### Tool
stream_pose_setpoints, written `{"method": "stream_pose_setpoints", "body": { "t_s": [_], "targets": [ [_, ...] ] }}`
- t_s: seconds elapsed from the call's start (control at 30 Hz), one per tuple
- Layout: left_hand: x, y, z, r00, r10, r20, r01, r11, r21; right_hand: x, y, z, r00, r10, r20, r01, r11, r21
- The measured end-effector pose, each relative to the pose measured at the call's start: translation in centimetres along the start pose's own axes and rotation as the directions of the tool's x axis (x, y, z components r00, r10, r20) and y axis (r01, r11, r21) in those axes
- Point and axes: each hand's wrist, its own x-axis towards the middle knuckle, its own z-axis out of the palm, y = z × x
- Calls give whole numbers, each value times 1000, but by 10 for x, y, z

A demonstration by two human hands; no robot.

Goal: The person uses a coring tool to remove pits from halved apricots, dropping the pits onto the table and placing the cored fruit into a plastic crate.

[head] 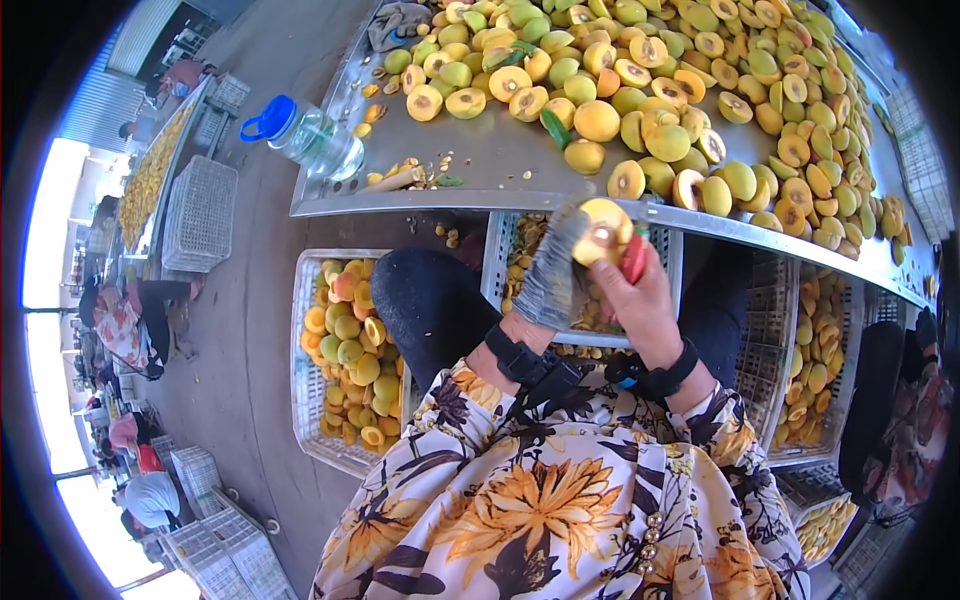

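Observation:
My left hand (553,259), in a grey knit glove, holds a yellow peach half (602,229) with its cut face and pit hollow towards me. A red-handled tool (635,257) is in my bare right hand (640,296), pressed close to the fruit; its working end is hidden or blurred. Both hands are just below the near edge of a metal table (465,169). Whole and halved peaches (667,142) lie heaped on that table. Under my hands, between my knees, stands a white crate (495,255) holding small brown and yellow pieces.
A blue-capped water bottle (319,142) lies at the table's left corner, near a grey glove (397,26). White crates of peaches stand by my left leg (300,360) and right leg (832,375). A person (911,427) sits at far right; others work at left.

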Motion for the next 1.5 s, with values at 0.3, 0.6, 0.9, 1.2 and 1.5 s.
{"method": "stream_pose_setpoints", "body": {
  "t_s": [0.3, 0.6, 0.9, 1.2, 1.5],
  "targets": [
    [13, 5, -39, 912, 113, -394, -111, 993, 30, -9, 12, -13, 905, -369, 214, 426, 759, -492],
    [5, -2, -10, 918, 251, -307, -157, 941, 301, -15, 24, -11, 926, -342, 159, 367, 715, -595],
    [0, -6, 6, 872, 488, -22, -361, 673, 646, -20, 28, -11, 962, -219, 166, 274, 718, -640],
    [40, 20, -20, 962, -272, 23, 221, 826, 518, -9, 34, -22, 943, -219, 250, 333, 621, -710],
    [29, 16, -22, 963, -50, -265, 158, 901, 404, -9, 22, -21, 918, -363, 162, 383, 697, -606]
  ]
}}
